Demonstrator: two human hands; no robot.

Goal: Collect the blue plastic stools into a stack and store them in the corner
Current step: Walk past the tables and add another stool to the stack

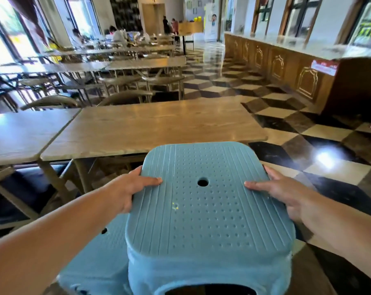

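Both hands grip one blue plastic stool [205,209] by the opposite sides of its seat. The left hand [129,188] clamps the seat's left edge, thumb laid flat on the ribbed top and pointing toward the round centre hole, the other fingers curled under the rim. The right hand [280,194] clamps the right edge the same way, thumb on top, fingers wrapped around the side. The seat tilts slightly, its far edge raised, and its top shows rows of small dimples between bands of grooves.

Just to the left of this stool and lower down sits a second blue stool [99,258], partly hidden behind the left forearm; a small dark hole shows on its top. Whether the two stools touch cannot be told.

Beyond the held stool stands a wooden counter [154,124], its near edge just behind the stool's far edge. A second wooden counter [20,133] adjoins it on the left. The floor [308,133] to the right is tiled in a dark and pale cube pattern. A long wood-panelled bar [286,67] runs along the right wall. Far back, blurred people sit at further tables.
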